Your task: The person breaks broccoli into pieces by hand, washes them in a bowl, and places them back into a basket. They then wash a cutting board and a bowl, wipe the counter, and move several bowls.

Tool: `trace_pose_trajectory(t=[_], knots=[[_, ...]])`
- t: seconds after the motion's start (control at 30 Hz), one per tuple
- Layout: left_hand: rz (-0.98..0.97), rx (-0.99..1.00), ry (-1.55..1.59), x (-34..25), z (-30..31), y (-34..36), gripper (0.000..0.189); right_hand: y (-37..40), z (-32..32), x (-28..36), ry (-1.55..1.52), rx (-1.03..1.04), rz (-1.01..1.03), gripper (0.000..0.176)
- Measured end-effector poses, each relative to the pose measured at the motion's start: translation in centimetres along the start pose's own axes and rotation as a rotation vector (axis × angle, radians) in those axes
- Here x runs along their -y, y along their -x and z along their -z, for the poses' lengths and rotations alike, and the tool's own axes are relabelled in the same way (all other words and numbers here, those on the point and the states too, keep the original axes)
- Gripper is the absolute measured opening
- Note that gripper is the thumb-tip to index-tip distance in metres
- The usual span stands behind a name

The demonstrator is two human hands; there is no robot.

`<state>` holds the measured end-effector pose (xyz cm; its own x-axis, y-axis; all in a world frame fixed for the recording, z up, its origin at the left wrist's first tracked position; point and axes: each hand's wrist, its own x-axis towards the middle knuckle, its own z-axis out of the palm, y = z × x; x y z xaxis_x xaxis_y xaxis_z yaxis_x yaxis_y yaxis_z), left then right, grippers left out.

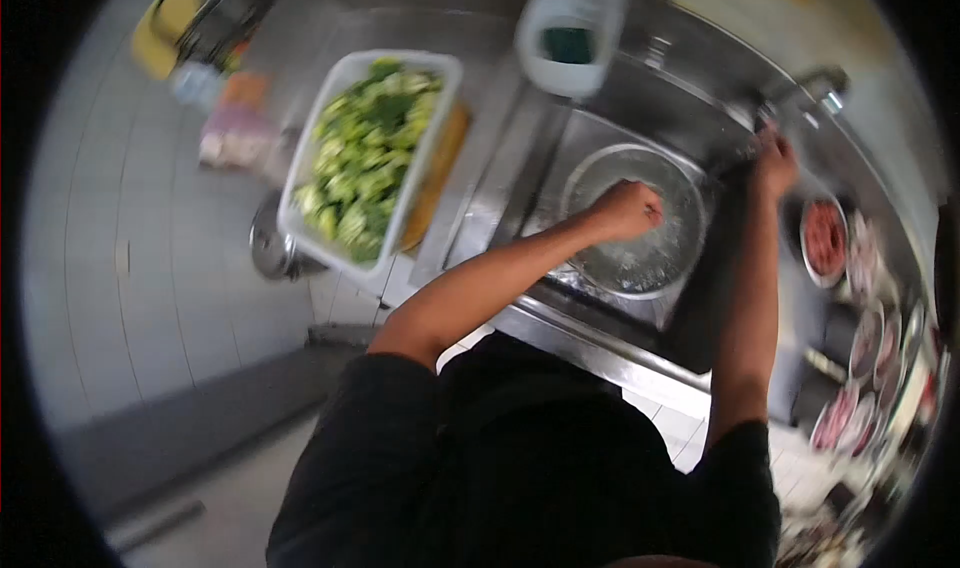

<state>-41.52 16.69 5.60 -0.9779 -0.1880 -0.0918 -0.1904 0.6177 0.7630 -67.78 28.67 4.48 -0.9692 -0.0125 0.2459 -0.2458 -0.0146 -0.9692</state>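
Observation:
In the sink (545, 208) stands a round metal bowl (690, 253) of clear, rippling water. My left hand (625, 211) is over the bowl, its fingers curled closed; whether anything is inside them is hidden. Farther right, my right hand (775, 166) reaches to the metal faucet (815, 86) at the back right of the sink. Its fingers look closed around the faucet's end, though this part is slightly blurred.
Left of the sink, a white plastic tub (452, 80) holds chopped green vegetables (370, 158). A translucent container (540, 68) with something dark green stands behind the bowl. Along the right are a bowl of reddish food (824, 238) and several other dishes.

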Motion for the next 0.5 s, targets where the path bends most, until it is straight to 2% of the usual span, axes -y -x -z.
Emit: trace_pose_trajectory(t=[0.03,0.07,0.1,0.13,0.17,0.2,0.23,0.27,0.3,0.33,0.4,0.47,0.5], knots=[[0.005,-0.090,0.023,0.1,2.5,1.7,0.024,0.5,-0.3,-1.7,-0.157,-0.016,-0.133,0.029],[-0.002,-0.162,0.047,0.4,4.6,4.1,0.024,1.8,-0.2,-4.4,-0.240,0.067,-0.215,0.022],[-0.012,-0.226,0.081,0.9,6.4,6.0,0.024,5.5,-0.4,-3.0,0.015,0.160,-0.136,0.015],[-0.030,-0.317,0.121,1.6,9.1,8.5,0.026,7.6,-1.1,-6.0,0.102,0.283,-0.134,0.012],[-0.032,-0.427,0.265,2.5,11.5,11.1,0.024,11.4,-1.3,-5.6,0.063,0.522,-0.148,0.014],[0.088,-0.556,0.132,1.5,15.1,14.7,0.019,15.9,-2.8,-3.5,0.013,0.470,-0.355,0.015],[0.053,-0.719,0.123,2.8,17.9,17.7,0.017,19.7,-3.9,-1.2,-0.009,0.532,-0.371,0.016],[0.127,-0.784,-0.001,3.9,21.2,20.7,0.017,23.0,-4.9,1.1,-0.029,0.587,-0.390,0.017],[0.074,-0.959,0.065,7.2,23.9,23.4,0.017,25.8,-6.4,3.3,-0.057,0.657,-0.380,0.019],[0.174,-1.101,-0.009,7.7,26.6,26.3,0.018,28.2,-7.8,5.4,-0.079,0.720,-0.373,0.021],[0.272,-1.295,-0.149,13.8,31.7,30.8,0.024,32.5,-11.2,10.3,-0.096,0.856,-0.314,0.022],[0.422,-1.337,-0.247,17.7,35.0,33.2,0.030,35.5,-14.7,14.4,-0.145,0.953,-0.335,0.025],[0.462,-1.278,-0.273,20.0,36.3,33.8,0.032,36.9,-16.6,16.0,-0.196,0.962,-0.408,0.024]])
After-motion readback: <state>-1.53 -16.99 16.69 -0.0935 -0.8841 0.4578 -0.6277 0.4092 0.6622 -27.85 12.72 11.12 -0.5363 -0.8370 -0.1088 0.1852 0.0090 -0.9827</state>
